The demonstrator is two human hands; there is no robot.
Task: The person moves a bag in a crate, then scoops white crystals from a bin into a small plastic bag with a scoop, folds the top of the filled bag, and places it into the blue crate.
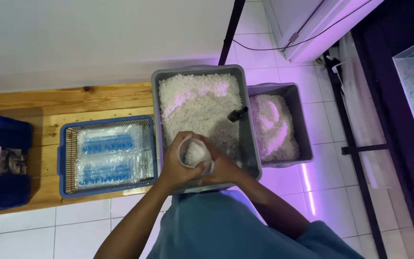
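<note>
— Bag (196, 154) of white grains: where is it?
— Over the near end of your big bin (245, 120); your left hand (176, 165) and right hand (221, 168) both clasp it.
— What's around?
— A dark scoop (237, 114) in the grains, a second bin (299, 120) right, a blue basket (68, 158) of packets left.
</note>
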